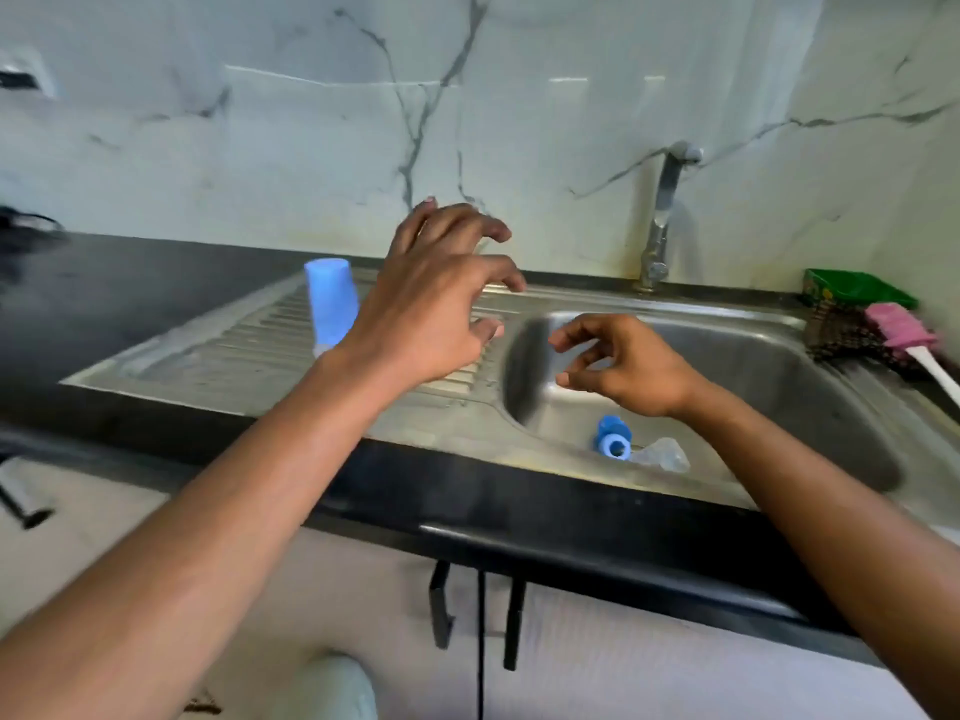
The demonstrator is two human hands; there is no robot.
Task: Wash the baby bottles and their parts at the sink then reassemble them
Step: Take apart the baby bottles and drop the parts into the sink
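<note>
Overhead, marble-veined wall [322, 137] behind steel sink [779, 366], black counter [156, 293].

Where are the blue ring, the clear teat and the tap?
blue ring [614, 440], head view, on its light front rim.
clear teat [662, 454], head view, on its see-through body in the basin.
tap [661, 220], head view, on the middle of its metal spout.

wall [311, 122]: veined white marble | counter [130, 304]: black | cabinets [597, 667]: white

Single head view, worn at head height, aimed forward and down; sink [727, 324] and counter [130, 304] seen close, marble wall [311, 122] faced beyond.
</note>
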